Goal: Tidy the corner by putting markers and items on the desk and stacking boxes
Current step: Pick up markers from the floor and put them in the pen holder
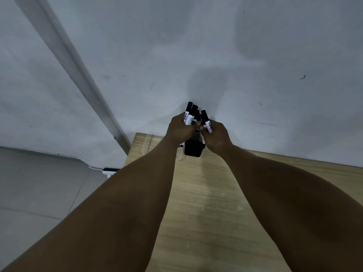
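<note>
Several white markers with black caps stand upright in a bunch between both hands, above the far left corner of the wooden desk. My left hand grips most of the bunch. My right hand holds one marker at the right of the bunch. Just below the hands a black box-like holder sits on the desk, its top hidden by my fingers.
The desk stands against a grey wall. A pale conduit runs diagonally down the wall to the desk's corner. A white power strip with a black part lies on the grey tiled floor left of the desk.
</note>
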